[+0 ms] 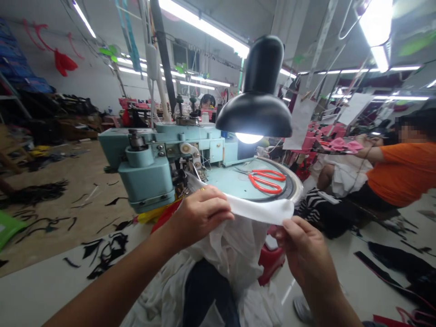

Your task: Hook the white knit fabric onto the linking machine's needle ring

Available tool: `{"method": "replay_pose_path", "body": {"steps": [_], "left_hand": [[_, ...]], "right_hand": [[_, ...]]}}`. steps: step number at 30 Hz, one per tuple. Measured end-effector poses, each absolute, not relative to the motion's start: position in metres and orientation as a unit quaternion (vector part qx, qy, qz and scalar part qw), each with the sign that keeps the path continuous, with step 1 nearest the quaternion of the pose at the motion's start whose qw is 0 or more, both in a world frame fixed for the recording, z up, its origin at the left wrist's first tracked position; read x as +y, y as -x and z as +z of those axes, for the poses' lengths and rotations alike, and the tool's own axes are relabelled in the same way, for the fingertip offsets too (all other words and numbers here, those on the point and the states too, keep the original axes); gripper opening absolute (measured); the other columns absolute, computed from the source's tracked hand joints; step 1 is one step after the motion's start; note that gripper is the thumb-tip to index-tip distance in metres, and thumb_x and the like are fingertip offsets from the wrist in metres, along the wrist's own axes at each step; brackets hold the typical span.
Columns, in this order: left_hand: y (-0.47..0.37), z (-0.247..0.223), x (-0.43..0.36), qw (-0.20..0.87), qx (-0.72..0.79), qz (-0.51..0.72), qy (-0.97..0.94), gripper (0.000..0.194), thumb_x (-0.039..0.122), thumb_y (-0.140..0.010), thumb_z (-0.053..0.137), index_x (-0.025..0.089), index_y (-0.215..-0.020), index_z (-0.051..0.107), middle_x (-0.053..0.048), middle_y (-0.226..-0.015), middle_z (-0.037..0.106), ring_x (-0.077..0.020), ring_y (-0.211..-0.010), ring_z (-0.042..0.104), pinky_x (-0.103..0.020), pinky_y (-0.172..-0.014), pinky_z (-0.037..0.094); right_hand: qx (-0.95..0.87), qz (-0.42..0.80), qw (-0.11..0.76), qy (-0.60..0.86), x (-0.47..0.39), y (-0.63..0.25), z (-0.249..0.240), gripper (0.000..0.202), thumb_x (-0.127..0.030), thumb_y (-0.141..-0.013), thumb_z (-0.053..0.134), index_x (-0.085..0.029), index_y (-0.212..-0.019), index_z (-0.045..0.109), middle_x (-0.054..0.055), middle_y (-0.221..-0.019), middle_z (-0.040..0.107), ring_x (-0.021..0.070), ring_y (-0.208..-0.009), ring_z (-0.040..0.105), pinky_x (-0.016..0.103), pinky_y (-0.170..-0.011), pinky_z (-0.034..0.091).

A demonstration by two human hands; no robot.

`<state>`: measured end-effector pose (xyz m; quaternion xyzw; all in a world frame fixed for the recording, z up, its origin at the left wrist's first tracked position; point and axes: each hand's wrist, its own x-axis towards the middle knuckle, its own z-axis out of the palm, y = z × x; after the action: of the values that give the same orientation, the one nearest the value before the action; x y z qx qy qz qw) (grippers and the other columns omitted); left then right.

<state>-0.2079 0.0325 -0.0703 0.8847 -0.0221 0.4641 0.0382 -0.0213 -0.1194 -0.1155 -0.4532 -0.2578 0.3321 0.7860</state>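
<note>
A white fabric band (259,211) is stretched between my two hands in front of a pale blue sewing machine (146,175). My left hand (204,211) pinches the band near the machine's needle area, and the cloth runs on past it toward the machine head. At the band's right end, my right hand (301,240) grips the lower edge between thumb and fingers. More white cloth (235,245) hangs below the band and spreads over my lap. Scissors with red handles (267,180) lie on the machine's round bed, just beyond the band.
A black lamp (255,109) shines down over the machine bed. To the right a person in an orange shirt (405,172) sits at another station. Black fabric scraps (105,252) litter the floor on the left. A red stool (270,263) stands below the bed.
</note>
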Motion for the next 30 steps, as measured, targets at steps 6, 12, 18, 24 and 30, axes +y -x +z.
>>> {"method": "replay_pose_path", "body": {"steps": [6, 12, 18, 24, 30], "left_hand": [[0.205, -0.067, 0.029, -0.010, -0.022, 0.459, -0.888, 0.007, 0.018, -0.085, 0.072, 0.016, -0.090, 0.068, -0.006, -0.087, 0.069, -0.0169, -0.085, 0.063, -0.030, -0.079, 0.055], [0.201, -0.065, 0.027, 0.003, -0.020, 0.469, -0.883, 0.009, 0.014, -0.082, 0.073, 0.015, -0.089, 0.067, -0.005, -0.085, 0.068, -0.0162, -0.083, 0.062, -0.030, -0.080, 0.055], [0.200, -0.064, 0.025, 0.058, -0.011, 0.463, -0.884, 0.013, 0.024, -0.081, 0.077, 0.015, -0.084, 0.067, -0.004, -0.083, 0.067, -0.0150, -0.082, 0.063, -0.027, -0.077, 0.055], [0.198, -0.069, 0.028, -0.011, -0.034, 0.489, -0.872, 0.016, 0.018, -0.079, 0.078, 0.016, -0.092, 0.068, -0.004, -0.085, 0.070, -0.0169, -0.083, 0.064, -0.031, -0.081, 0.055], [0.194, -0.070, 0.019, 0.041, -0.012, 0.494, -0.868, 0.010, 0.013, -0.081, 0.075, 0.016, -0.087, 0.067, -0.003, -0.082, 0.068, -0.0145, -0.078, 0.062, -0.029, -0.077, 0.054]], "right_hand": [[-0.256, 0.333, 0.793, 0.442, -0.117, 0.021, -0.119, 0.029, -0.039, -0.065, 0.087, -0.017, -0.060, 0.070, -0.001, -0.053, 0.061, 0.0081, -0.050, 0.052, 0.016, -0.049, 0.044], [-0.273, 0.343, 0.796, 0.418, -0.114, 0.018, -0.125, 0.027, -0.037, -0.069, 0.085, -0.017, -0.061, 0.069, -0.002, -0.054, 0.059, 0.0083, -0.052, 0.050, 0.017, -0.051, 0.043], [-0.275, 0.354, 0.796, 0.407, -0.114, 0.016, -0.126, 0.030, -0.038, -0.072, 0.083, -0.017, -0.060, 0.066, -0.002, -0.054, 0.057, 0.0090, -0.053, 0.049, 0.018, -0.050, 0.041], [-0.248, 0.369, 0.789, 0.423, -0.111, 0.016, -0.123, 0.030, -0.039, -0.070, 0.084, -0.017, -0.061, 0.066, -0.001, -0.055, 0.058, 0.0085, -0.052, 0.047, 0.018, -0.049, 0.040], [-0.222, 0.397, 0.776, 0.437, -0.107, 0.017, -0.120, 0.033, -0.041, -0.063, 0.088, -0.015, -0.064, 0.069, 0.000, -0.054, 0.060, 0.0069, -0.049, 0.047, 0.016, -0.046, 0.037]]}}
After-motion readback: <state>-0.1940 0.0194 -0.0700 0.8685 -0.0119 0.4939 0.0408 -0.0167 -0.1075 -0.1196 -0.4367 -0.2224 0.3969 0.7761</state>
